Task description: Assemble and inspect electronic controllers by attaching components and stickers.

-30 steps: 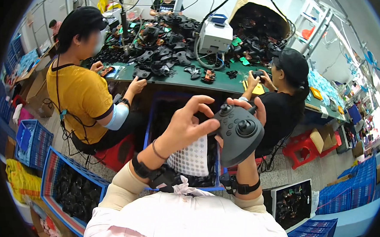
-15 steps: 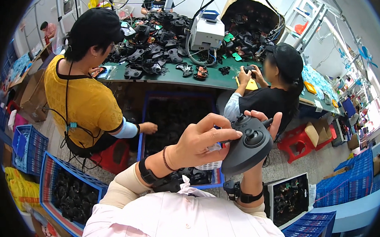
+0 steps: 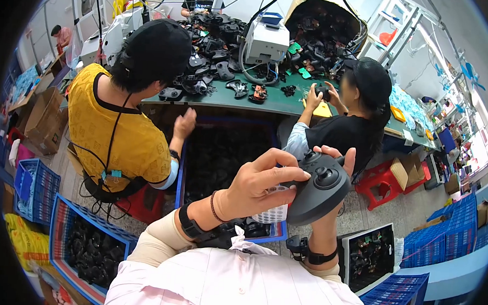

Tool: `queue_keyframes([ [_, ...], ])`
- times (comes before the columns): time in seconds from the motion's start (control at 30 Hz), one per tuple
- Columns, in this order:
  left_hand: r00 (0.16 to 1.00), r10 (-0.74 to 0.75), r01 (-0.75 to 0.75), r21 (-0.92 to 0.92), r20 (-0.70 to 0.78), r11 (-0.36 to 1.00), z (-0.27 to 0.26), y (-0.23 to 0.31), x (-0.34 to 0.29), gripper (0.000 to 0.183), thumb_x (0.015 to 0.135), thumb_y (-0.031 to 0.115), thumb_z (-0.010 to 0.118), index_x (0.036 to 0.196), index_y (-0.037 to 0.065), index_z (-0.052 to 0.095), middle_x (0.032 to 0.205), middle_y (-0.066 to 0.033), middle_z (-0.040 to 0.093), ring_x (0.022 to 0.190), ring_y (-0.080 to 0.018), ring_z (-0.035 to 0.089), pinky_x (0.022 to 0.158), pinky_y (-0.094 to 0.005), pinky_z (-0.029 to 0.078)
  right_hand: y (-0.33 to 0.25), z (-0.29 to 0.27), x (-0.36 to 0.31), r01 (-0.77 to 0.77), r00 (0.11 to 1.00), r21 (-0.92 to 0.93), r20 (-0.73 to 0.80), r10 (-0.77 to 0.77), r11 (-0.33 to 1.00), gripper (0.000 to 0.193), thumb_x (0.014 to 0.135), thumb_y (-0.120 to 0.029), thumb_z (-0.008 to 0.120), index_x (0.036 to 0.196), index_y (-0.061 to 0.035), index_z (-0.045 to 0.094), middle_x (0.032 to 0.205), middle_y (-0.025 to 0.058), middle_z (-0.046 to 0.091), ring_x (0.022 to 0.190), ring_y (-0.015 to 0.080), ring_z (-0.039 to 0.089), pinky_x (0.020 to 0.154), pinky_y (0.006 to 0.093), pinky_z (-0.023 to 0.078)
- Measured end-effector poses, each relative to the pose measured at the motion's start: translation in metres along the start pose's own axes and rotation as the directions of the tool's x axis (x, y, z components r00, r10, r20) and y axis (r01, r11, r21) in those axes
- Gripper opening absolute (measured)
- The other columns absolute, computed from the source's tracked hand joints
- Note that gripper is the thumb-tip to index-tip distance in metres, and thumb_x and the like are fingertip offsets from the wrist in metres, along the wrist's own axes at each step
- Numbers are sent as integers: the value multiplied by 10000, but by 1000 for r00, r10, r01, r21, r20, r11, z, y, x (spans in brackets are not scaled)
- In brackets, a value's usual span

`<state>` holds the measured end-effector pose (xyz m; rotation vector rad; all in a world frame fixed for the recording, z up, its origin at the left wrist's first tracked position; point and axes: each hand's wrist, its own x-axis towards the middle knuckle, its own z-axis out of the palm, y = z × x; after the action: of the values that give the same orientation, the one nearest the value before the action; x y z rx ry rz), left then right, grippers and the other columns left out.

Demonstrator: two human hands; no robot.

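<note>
A dark grey game controller [image 3: 320, 196] with a round thumbstick is held up in front of me, tilted. My right hand [image 3: 349, 159] grips it from behind and beneath, its fingertips showing past the far edge. My left hand [image 3: 259, 181] reaches across from the left with bent fingers. One fingertip rests on the controller's face beside the stick, and another digit is at its near left edge. Below my left hand shows a white sheet with grey round dots [image 3: 271, 213]; what holds it is hidden.
A blue-rimmed crate [image 3: 180, 174] of dark parts stands beyond my hands. Other crates [image 3: 56, 253] flank me. Ahead, a green bench [image 3: 219, 97] bears heaped controller shells and a white machine [image 3: 266, 43]. Co-workers [image 3: 115, 129] sit left and right [image 3: 344, 127], near red stools [image 3: 383, 187].
The controller has shifted slightly in my hands, and more of the dotted sheet shows. The left co-worker has leaned forward and right, with a hand raised from the crate's edge.
</note>
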<state>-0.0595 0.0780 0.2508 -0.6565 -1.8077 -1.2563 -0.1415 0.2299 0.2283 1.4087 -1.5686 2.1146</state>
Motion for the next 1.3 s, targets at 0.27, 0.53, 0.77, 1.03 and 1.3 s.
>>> queue_keyframes([
  [0.27, 997, -76, 77, -30, 13, 997, -1, 1, -3, 383, 664, -29, 706, 1030, 66, 647, 940, -62, 532, 761, -159, 604, 623, -236, 505, 0, 4, -4, -117, 989, 173, -67, 130, 978, 1122, 627, -63, 805, 1475, -131, 73, 1296, 143, 359, 1168, 223, 442, 946, 319, 422],
  [0.53, 960, -255, 270, -148, 113, 951, -24, -7, -6, 623, 651, 131, 812, 1191, 36, 517, 1132, -67, 481, 549, -15, 355, 481, -164, 303, 7, 2, -4, 91, 990, -32, 111, -87, 995, 1056, 610, -31, 821, 1435, -113, 167, 1301, 200, 422, 1060, 228, 534, 909, 330, 453],
  [0.77, 605, -622, 758, -599, 497, 259, -38, -28, -27, 360, 904, 260, 589, 1109, -36, 566, 987, -45, 624, 881, -65, 578, 780, -223, 480, 18, 15, 6, -71, 976, 236, 217, 19, 969, 1030, 621, -118, 848, 1409, -85, 185, 1329, 226, 422, 1234, 284, 448, 1046, 418, 337],
  [1.03, 645, -725, 721, -507, 241, 472, -47, -33, -42, 261, 907, 210, 589, 1052, -7, 588, 893, 16, 599, 772, -20, 521, 683, -169, 437, 22, -14, -9, -441, 865, 286, 389, 318, 851, 950, 666, -57, 684, 1453, -48, 152, 1452, 153, 244, 1331, 260, 316, 1018, 423, 369],
  [1.3, 673, -734, 729, -251, 90, 637, -41, -40, -57, 201, 882, 158, 613, 993, -2, 563, 795, 40, 568, 679, 2, 464, 571, -160, 362, 19, -2, -7, -608, 793, 215, 212, 571, 764, 770, 757, -136, 644, 1404, -14, 245, 1191, 106, 465, 1067, 173, 507, 900, 324, 456],
])
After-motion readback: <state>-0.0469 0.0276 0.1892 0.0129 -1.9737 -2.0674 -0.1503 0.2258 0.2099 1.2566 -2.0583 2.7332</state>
